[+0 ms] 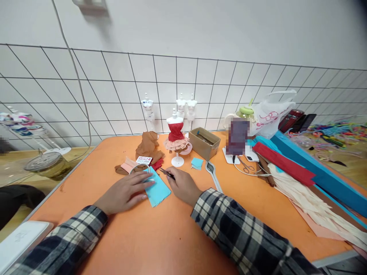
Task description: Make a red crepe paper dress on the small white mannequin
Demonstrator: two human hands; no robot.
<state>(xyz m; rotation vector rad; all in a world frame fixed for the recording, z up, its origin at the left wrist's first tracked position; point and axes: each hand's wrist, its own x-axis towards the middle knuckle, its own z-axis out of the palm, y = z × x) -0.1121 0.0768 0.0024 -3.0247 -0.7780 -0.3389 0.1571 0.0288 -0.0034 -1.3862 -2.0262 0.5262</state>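
Observation:
My left hand (126, 191) lies with its fingers stretched out over the left edge of a light blue piece of cloth (159, 191). Part of a white ring (139, 165) shows just beyond its fingers. In my right hand (183, 183) is a small pair of scissors (166, 173) with dark handles, its metal tips pointing left above the far end of the cloth; my fingers partly hide it. Past the hands stands a mini dress form (174, 130) in a red bodice and a ruffled peach skirt. Brown fabric (147, 145) and red scraps (157, 164) lie to its left.
A cardboard box (204, 143) stands right of the dress form, near small blue squares (197, 163) and a grey-white tool (213, 175). Farther right are a propped phone (237, 135), scissors (246, 166) and fabric strips (301, 191). A white device (23, 240) sits front left.

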